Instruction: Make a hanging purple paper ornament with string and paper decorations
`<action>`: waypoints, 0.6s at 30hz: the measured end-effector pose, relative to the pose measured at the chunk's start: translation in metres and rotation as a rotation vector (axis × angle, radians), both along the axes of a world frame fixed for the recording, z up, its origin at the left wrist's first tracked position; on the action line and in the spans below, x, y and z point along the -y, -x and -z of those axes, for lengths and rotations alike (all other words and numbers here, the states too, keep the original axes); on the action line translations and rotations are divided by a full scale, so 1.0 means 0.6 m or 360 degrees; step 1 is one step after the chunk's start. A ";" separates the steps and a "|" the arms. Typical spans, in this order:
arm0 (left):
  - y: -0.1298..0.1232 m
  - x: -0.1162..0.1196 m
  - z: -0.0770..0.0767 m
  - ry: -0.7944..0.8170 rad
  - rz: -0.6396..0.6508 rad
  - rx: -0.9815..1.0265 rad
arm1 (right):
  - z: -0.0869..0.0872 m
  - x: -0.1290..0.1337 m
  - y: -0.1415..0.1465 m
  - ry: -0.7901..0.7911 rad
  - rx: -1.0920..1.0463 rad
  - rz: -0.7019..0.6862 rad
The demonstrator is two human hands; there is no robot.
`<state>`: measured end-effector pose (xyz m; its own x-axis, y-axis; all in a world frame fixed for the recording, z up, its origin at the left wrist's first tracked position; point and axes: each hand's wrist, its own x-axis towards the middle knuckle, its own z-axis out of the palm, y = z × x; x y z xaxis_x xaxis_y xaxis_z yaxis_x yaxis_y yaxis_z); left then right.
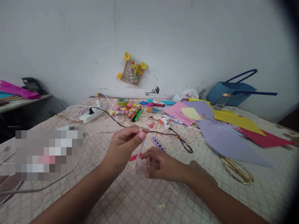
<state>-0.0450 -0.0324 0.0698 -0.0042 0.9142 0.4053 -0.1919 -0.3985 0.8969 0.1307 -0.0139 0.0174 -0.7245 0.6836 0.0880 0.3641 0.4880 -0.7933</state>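
My left hand (126, 144) is raised over the middle of the table, thumb and forefinger pinching the top of a thin whitish, see-through strip (138, 155). The strip hangs down between my two hands. Just right of it is my right hand (164, 165), fingers curled with the tips near the strip's lower part. Something clear seems to lie within those fingers, but its kind cannot be made out. Behind my hands lie a red paper strip (134, 157) and a purple strip with dark dots (158, 144), both partly hidden.
Gold-handled scissors (237, 171) lie at right beside purple paper (233, 146). A white glue gun (165, 122), paper scraps, green tape (123, 102) and a power strip (91, 115) sit farther back. A white cable (81, 152) crosses the left side. A blue bag (231, 93) stands back right.
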 end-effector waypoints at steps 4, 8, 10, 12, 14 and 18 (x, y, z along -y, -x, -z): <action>0.002 0.002 -0.008 0.0077 -0.0084 0.0067 | 0.008 0.001 0.016 0.0132 -0.0111 0.0116; 0.000 0.003 -0.012 0.0110 -0.0094 0.0081 | 0.009 0.006 0.033 0.0142 -0.0210 0.0114; -0.001 0.003 -0.013 0.0114 -0.0104 0.0097 | 0.007 0.007 0.037 0.0073 -0.0202 0.0005; 0.001 0.002 -0.014 0.0120 -0.0135 0.0093 | 0.006 0.008 0.038 0.0053 -0.0176 -0.0055; 0.004 0.001 -0.016 0.0133 -0.0194 0.0059 | 0.006 0.008 0.037 0.0094 -0.0176 -0.0046; 0.012 -0.003 -0.020 0.0172 -0.0243 0.0020 | 0.010 0.008 0.034 0.0214 -0.0238 -0.0031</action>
